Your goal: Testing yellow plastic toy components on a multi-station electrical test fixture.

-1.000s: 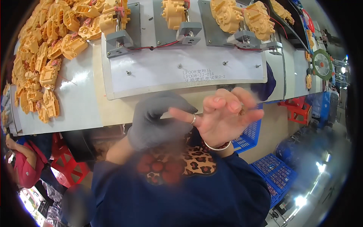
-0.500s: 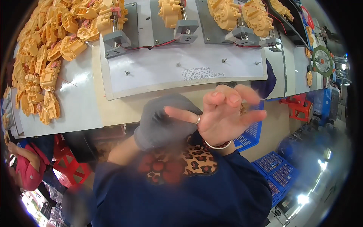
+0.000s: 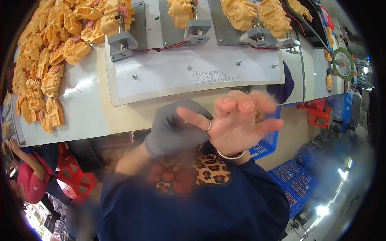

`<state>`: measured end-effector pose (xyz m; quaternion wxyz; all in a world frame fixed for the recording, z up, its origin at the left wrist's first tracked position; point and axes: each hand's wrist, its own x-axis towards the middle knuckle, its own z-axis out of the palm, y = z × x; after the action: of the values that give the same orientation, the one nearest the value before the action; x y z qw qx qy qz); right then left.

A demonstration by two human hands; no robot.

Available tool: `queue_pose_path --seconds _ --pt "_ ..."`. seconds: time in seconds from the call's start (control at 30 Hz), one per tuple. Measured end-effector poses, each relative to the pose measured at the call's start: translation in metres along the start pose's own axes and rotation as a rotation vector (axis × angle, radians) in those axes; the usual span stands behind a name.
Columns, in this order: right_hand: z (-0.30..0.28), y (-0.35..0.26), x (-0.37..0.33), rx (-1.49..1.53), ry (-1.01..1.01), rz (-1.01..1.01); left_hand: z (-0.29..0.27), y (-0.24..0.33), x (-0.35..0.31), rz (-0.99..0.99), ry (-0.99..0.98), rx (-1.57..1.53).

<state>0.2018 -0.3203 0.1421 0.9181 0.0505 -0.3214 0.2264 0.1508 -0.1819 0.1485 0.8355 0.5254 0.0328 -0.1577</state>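
Note:
My left hand (image 3: 171,130), in a grey glove, is closed in front of my chest, its fingertips hidden behind my right hand. Bare and palm up, my right hand (image 3: 235,126) has its fingers apart and loosely bent, with nothing in the palm. One of its fingers points left across the glove and wears a silver ring (image 3: 208,125), right by the gloved fingers. A white bangle (image 3: 231,156) circles the right wrist. Beyond both hands lies a white board (image 3: 157,86) with grey metal test stands (image 3: 124,40), where yellow plastic gearbox housings (image 3: 238,15) are mounted.
A large heap of yellow housings (image 3: 50,60) covers the table's left side. Red and black wires (image 3: 159,50) and upright screws (image 3: 134,76) are on the board. Blue crates (image 3: 291,180), red stools (image 3: 74,170) and a green fan (image 3: 343,64) stand around. Another person (image 3: 34,174) is at far left.
Both hands stay together and shift only slightly; the ringed finger tilts a little upward. At far left, the other person's arm has moved.

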Motion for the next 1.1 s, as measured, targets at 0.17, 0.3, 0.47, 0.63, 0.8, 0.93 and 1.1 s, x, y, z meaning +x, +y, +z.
queue_pose_path --seconds 0.17,0.3,0.47,0.63,0.8,0.93,1.1 --pt "0.006 -0.004 0.0 -0.095 0.091 0.113 -0.005 0.001 0.0 0.025 -0.02 0.049" --pt "0.007 -0.005 0.001 -0.101 0.085 0.099 -0.007 -0.001 0.0 0.156 -0.017 0.18" --pt "0.006 -0.002 0.001 -0.163 0.056 0.109 -0.001 -0.004 -0.002 0.193 0.065 0.222" --pt "0.006 0.002 0.0 -0.231 0.036 0.084 -0.004 -0.005 -0.002 0.166 0.098 0.197" --pt "0.007 0.003 -0.002 -0.242 0.049 0.081 -0.017 -0.003 0.002 0.124 -0.075 0.046" --pt "0.007 0.001 -0.002 -0.267 0.042 0.119 -0.018 -0.004 0.003 0.069 -0.102 -0.022" --pt "0.006 -0.001 -0.002 -0.289 0.038 0.171 -0.02 -0.003 0.002 0.025 -0.085 -0.022"
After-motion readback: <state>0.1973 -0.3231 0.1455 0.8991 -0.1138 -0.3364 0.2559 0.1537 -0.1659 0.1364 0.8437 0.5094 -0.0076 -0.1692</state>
